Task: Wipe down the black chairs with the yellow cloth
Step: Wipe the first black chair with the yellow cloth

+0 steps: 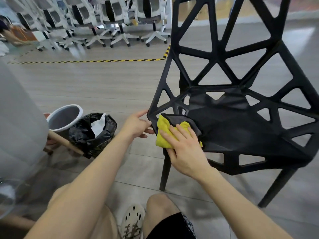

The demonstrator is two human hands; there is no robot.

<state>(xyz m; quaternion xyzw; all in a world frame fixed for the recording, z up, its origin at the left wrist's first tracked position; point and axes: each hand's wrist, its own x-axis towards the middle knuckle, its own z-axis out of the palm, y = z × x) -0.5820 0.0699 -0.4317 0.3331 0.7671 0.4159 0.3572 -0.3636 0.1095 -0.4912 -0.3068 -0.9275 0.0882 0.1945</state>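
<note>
Now | left hand [138,125] grips black chair [241,128] edge | right hand [183,149] flat, pressing yellow cloth [163,133] onto it

The chair [241,128] was black, patterned with triangular openings. The cloth [162,137] under the right hand [183,149] was yellow with a dark grey face. Left of the left hand [138,125], the bin bag [82,133] was black. The floor tape [86,61] beyond was striped yellow-black.

Grey plank floor [103,87], with striped yellow-black tape [96,61] stuck across it at the far side. Black chair [233,121] stands on it at right; pale bucket [57,129] and black-bagged bin [86,135] touch at left. White office chairs [120,19] lined up beyond the tape, one shoe [133,221] near bottom.
</note>
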